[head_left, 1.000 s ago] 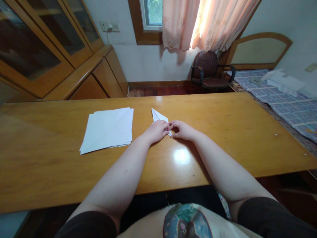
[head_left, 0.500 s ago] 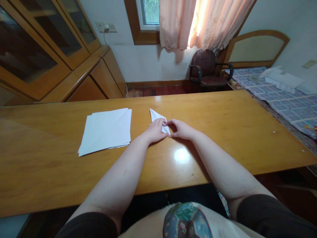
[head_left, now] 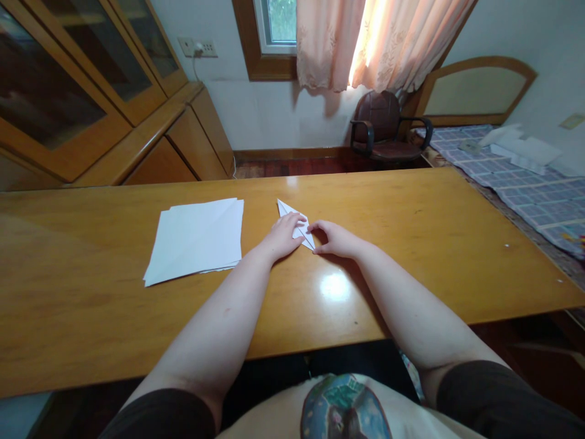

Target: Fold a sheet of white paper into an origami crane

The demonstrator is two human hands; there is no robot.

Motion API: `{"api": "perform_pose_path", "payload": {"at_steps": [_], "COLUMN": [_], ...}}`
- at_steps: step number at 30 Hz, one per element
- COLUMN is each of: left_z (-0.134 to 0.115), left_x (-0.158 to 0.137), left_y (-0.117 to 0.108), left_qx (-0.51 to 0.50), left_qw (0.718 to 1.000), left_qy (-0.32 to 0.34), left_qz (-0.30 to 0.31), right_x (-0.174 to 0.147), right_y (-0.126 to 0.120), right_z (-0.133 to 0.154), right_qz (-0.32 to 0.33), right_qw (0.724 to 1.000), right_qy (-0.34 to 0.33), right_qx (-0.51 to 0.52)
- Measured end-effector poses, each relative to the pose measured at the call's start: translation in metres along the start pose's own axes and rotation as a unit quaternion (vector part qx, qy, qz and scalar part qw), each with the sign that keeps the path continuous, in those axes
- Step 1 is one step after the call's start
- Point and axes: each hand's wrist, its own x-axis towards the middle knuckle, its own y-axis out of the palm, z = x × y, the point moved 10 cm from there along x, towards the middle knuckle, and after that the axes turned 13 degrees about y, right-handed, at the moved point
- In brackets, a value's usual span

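The folded paper (head_left: pixel 303 230) lies flat on the table (head_left: pixel 434 244), one point away from the person and one near. The left hand (head_left: pixel 286 235) spreads over its middle, thumb and fingers apart, seemingly to stop it sliding; the right hand (head_left: pixel 334 239) curves loosely at its right edge, likely steadying the near point. The paper stack (head_left: pixel 196 241) sits leftward, probably leaving working room

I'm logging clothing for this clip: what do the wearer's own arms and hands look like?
The left hand and right hand are bare, as are the forearms, with no glove or watch visible. Dark, brownish-black short cloth sleeves end near the elbows. The cream cloth shirt front bears a rounded print in blue, green and brown. Nail details are too small to tell.
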Motion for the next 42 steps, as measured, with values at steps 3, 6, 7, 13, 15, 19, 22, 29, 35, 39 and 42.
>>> {"api": "perform_pose_path", "payload": {"at_steps": [3,6,7,13,15,19,22,29,35,39,42], "left_z": [-0.01,-0.015,-0.016,-0.012,-0.01,-0.009,-0.01,-0.007,-0.004,-0.004,-0.004], "left_x": [0.002,0.001,0.001,-0.002,-0.002,-0.002,-0.001,0.0,-0.002,-0.003,-0.002], "left_y": [-0.001,0.002,0.003,0.012,0.013,0.014,0.013,0.015,0.018,0.019,0.019], "left_qx": [-0.017,-0.018,-0.012,0.024,0.029,0.032,0.032,0.029,0.029,0.04,0.044], "left_qw": [0.998,0.997,0.997,0.997,0.997,0.997,0.996,0.996,0.996,0.995,0.994], "left_qy": [0.055,0.062,0.055,0.02,0.006,-0.015,-0.024,-0.027,-0.023,-0.028,-0.028], "left_qz": [0.025,0.053,0.059,0.07,0.07,0.073,0.074,0.078,0.083,0.091,0.094], "right_x": [0.0,-0.001,-0.001,0.0,0.0,-0.001,-0.001,0.003,0.003,0.001,0.0], "right_y": [0.0,0.0,0.0,0.0,0.0,-0.001,0.0,0.0,-0.001,-0.002,-0.002], "right_z": [0.002,0.002,0.002,0.0,-0.001,0.002,0.005,0.0,0.0,0.001,0.001], "right_qz": [0.002,0.001,0.001,-0.003,-0.004,-0.003,0.002,-0.025,-0.019,-0.011,0.005], "right_qw": [1.0,1.0,1.0,1.0,1.0,1.0,0.999,0.999,1.0,1.0,1.0], "right_qy": [-0.004,-0.005,-0.004,-0.004,-0.002,-0.011,-0.031,-0.027,-0.017,-0.014,-0.015], "right_qx": [-0.006,-0.003,-0.002,-0.003,-0.006,-0.015,-0.009,-0.012,0.002,0.01,0.014]}}
